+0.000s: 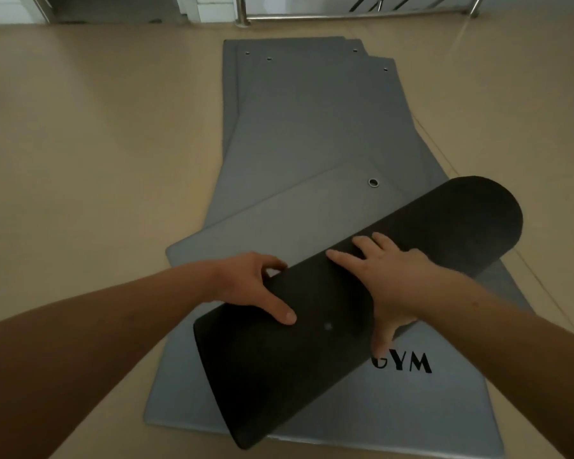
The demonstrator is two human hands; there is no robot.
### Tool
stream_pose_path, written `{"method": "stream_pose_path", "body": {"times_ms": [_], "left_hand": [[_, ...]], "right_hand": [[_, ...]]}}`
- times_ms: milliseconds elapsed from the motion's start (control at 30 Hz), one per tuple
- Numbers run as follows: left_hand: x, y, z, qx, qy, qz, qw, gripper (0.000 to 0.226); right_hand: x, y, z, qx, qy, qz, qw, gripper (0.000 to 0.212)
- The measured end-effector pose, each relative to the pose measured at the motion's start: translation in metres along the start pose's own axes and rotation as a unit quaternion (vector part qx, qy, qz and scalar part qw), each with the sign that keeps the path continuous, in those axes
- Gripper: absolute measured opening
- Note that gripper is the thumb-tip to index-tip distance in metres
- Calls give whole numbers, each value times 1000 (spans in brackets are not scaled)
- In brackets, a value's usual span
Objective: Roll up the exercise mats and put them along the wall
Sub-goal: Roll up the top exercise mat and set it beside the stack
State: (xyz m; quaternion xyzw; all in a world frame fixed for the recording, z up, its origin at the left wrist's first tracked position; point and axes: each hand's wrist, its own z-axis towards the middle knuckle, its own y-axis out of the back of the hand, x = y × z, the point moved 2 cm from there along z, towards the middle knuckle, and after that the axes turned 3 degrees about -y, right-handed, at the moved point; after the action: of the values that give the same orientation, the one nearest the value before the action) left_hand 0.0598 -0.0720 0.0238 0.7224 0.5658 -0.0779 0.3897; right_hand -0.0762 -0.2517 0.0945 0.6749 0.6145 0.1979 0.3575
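The floor (96, 144) is smooth and tan, with thin lines in it. At the far end a shiny metal rail (355, 15) runs beside a white wall (209, 8). The light is soft.

The rolled mat (279, 376) was plain black and matte, with one small pale spot near its middle, perhaps an eyelet, though the view was too dim to be sure. Under it, the near flat mat (411, 422) was light blue-grey and carried the black block letters "GYM" (408, 362) on its right part. The far mats (312, 120) were a darker plain grey. An eyelet (373, 182) was silvery with a dark centre. The floor (96, 144) was plain beige-tan on the left and right. At the far edge, a railing (345, 16) was shiny silver.
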Motion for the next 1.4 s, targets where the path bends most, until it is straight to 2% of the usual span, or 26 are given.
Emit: {"method": "stream_pose_path", "body": {"times_ms": [67, 133, 267, 300, 333, 467, 533, 633, 733, 800, 900, 967, 1033, 1100, 1167, 1233, 1300, 1400], "left_hand": [[3, 10, -1, -33, -6, 20, 999, 118], [-1, 15, -5, -55, -10, 72, 996, 113], [-21, 8, -35, -123, -31, 232, 964, 61], [-24, 2, -43, -134, -41, 254, 957, 57], [-25, -5, -50, -130, -46, 266, 954, 64], [-5, -27, -62, -112, -5, 315, 943, 124], [8, -24, -61, -132, 29, 342, 930, 138], [13, -10, -58, -157, 44, 334, 928, 133], [24, 14, -57, -184, 18, 292, 938, 117], [41, 31, -57, -180, 3, 212, 960, 104], [67, 52, -59, -186, 0, 100, 977, 88], [72, 57, -58, -223, -12, 125, 967, 81], [71, 56, -58, -277, -47, 207, 937, 70], [69, 54, -59, -303, -73, 234, 921, 65], [74, 53, -60, -285, -60, 220, 931, 80], [83, 54, -58, -230, -25, 213, 949, 113], [92, 57, -52, -188, -3, 201, 961, 136], [109, 69, -45, -178, 16, 111, 978, 141]], "right_hand": [[9, -8, 10, -23, -6, -41, 999, 159], [10, -7, 17, -41, -4, -45, 998, 160], [4, 6, 22, -50, 11, -30, 998, 152], [3, 8, 24, -54, 14, -16, 998, 148], [3, 11, 26, -61, 17, 2, 998, 144], [1, 28, 31, -121, 0, 78, 990, 115], [4, 35, 32, -177, -15, 105, 978, 97], [19, 38, 34, -261, -29, 104, 959, 68], [35, 26, 40, -298, -23, 84, 951, 47], [43, 16, 43, -302, -2, 103, 948, 52], [51, 7, 46, -291, 10, 110, 950, 74], [56, 0, 50, -285, -6, 91, 954, 85], [58, -2, 57, -265, -11, 118, 957, 87], [59, 1, 66, -271, -6, 126, 954, 86], [61, 8, 76, -268, -8, 116, 956, 84], [64, 16, 86, -269, -6, 127, 955, 82], [69, 21, 94, -311, -1, 174, 934, 78], [82, 17, 95, -398, -13, 245, 884, 66]]}}
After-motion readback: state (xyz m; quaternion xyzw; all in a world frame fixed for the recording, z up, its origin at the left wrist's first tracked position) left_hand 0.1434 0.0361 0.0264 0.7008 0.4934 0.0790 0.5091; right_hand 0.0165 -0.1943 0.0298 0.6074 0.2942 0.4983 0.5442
